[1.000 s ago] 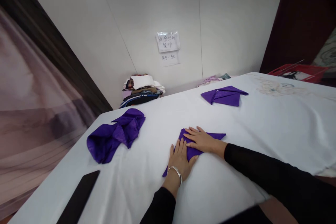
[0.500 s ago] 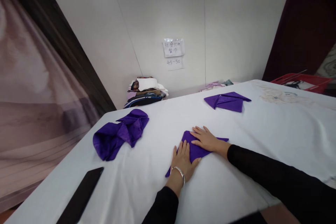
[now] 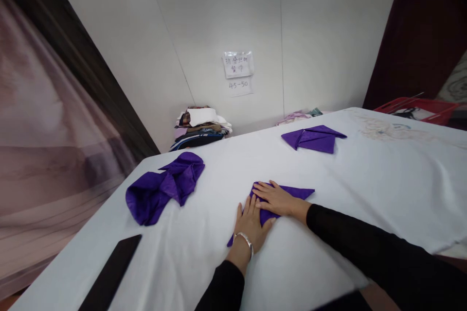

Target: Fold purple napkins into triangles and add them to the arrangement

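Note:
A purple cloth napkin (image 3: 268, 215), folded into a flat triangle, lies on the white-covered table in front of me. My left hand (image 3: 251, 226), with a silver bangle at the wrist, rests flat on its left part, fingers stretched out. Flat across the upper middle is my right hand (image 3: 275, 199), its fingertips close beside or touching the left fingertips. Both hands cover much of the cloth; one pointed corner sticks out to the right and another at lower left. Neither hand grasps anything.
A crumpled purple cloth (image 3: 166, 187) lies to the left, and a folded purple napkin (image 3: 314, 138) at the back right. A dark flat object (image 3: 111, 272) is at the near left. Behind the table are stacked clothes (image 3: 200, 129) and a red basket (image 3: 434, 112).
My right hand has slid left over the napkin toward my left hand, showing more of the right corner. My left hand stays pressed on the cloth. The view has shifted slightly.

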Action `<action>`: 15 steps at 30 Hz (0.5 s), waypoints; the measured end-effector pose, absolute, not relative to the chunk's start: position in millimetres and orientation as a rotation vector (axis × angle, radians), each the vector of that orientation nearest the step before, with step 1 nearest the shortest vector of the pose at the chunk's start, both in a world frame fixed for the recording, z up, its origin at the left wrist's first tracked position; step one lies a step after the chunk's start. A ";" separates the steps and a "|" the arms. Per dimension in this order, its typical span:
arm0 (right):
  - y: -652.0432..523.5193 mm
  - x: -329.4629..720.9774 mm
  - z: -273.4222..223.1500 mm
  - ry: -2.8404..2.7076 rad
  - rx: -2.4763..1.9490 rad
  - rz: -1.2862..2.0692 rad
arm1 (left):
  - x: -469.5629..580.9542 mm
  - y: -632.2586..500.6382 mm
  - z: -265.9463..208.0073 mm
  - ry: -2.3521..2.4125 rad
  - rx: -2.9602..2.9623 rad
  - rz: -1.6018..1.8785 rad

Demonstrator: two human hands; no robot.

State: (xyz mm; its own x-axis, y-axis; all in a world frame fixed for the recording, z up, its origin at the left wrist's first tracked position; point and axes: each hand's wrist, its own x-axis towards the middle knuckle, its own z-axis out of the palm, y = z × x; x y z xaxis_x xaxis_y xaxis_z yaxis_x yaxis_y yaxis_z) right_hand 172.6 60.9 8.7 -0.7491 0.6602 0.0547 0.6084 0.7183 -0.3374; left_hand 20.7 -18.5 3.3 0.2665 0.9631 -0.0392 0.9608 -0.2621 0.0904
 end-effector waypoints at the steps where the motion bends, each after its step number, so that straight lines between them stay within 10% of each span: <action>1: 61.0 172.8 9.2 -2.750 -1.034 0.448 | 19.1 -20.4 5.0 1.864 2.414 0.027; 15: 58.6 174.5 14.0 -2.724 -0.998 0.481 | -41.6 -55.7 22.9 2.007 2.202 -0.068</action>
